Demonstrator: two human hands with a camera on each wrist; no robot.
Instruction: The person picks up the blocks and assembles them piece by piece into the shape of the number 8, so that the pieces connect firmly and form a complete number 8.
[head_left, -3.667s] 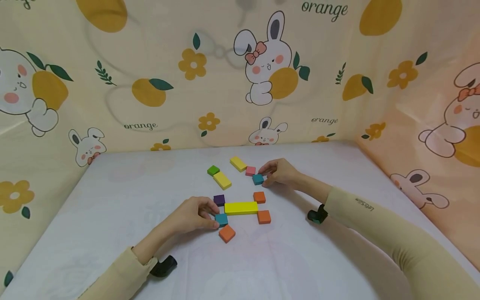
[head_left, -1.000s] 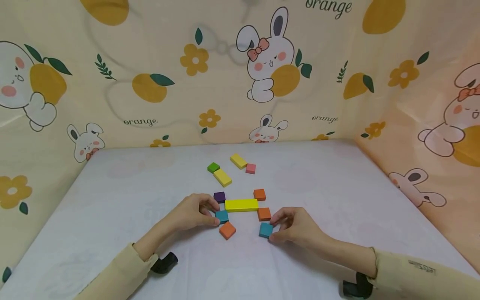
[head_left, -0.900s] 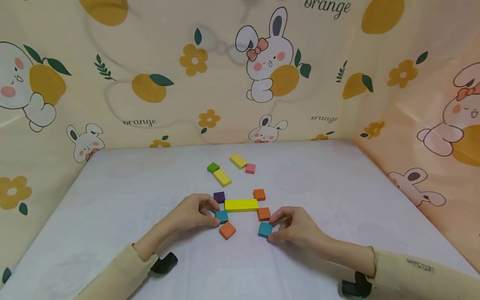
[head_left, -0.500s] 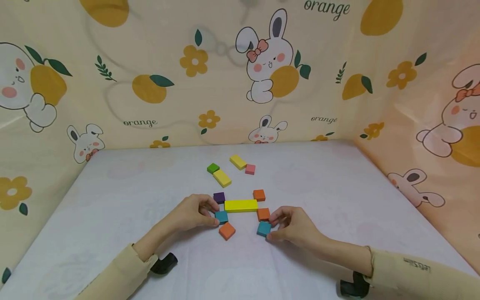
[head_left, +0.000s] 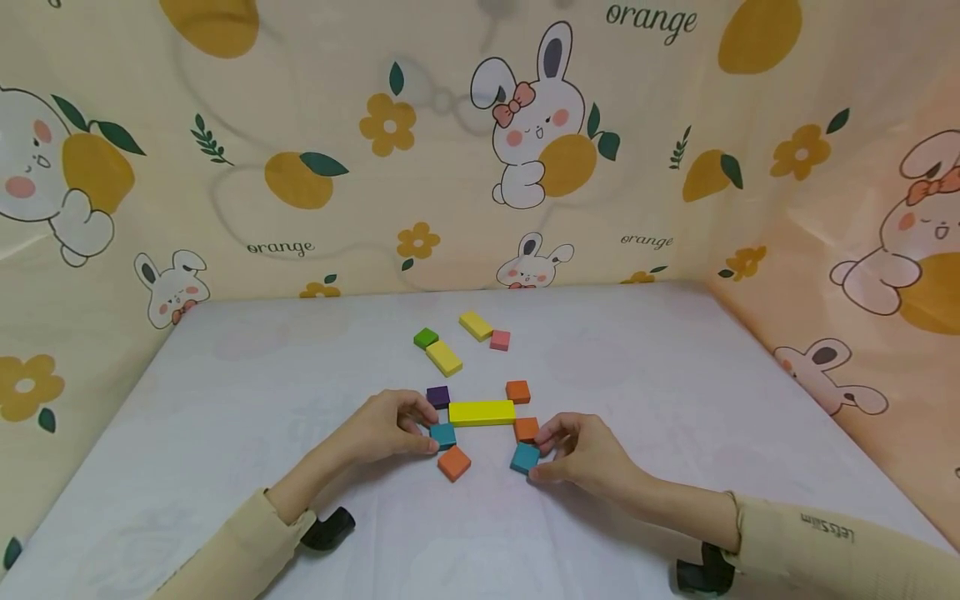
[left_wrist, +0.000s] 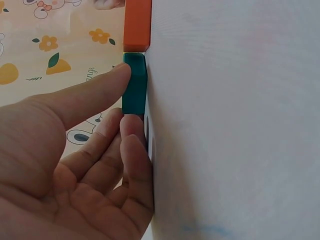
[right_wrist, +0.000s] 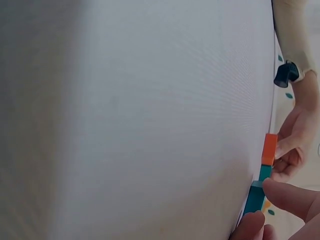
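My left hand (head_left: 386,427) pinches a teal block (head_left: 442,436) by its left side; in the left wrist view the thumb and fingertips are on this teal block (left_wrist: 134,85). An orange block (head_left: 453,463) lies turned at its near corner. Over on the right, my right hand (head_left: 588,450) holds a second teal block (head_left: 525,457) between thumb and fingers, tilted slightly, right at the near edge of another orange block (head_left: 527,429). Between the two sides runs a long yellow block (head_left: 482,413), with a purple block (head_left: 438,397) at its far left corner and an orange block (head_left: 517,392) at its far right.
Farther back on the white table (head_left: 300,358) lie a green block (head_left: 426,337) touching a yellow block (head_left: 444,358), and another yellow block (head_left: 476,326) beside a pink block (head_left: 499,340). A printed cloth wall (head_left: 442,183) closes off the back and sides.
My right hand has brought its teal block from beside the pink block to the near right, then slid it slightly left toward the orange block. The left hand has stayed at its teal block.
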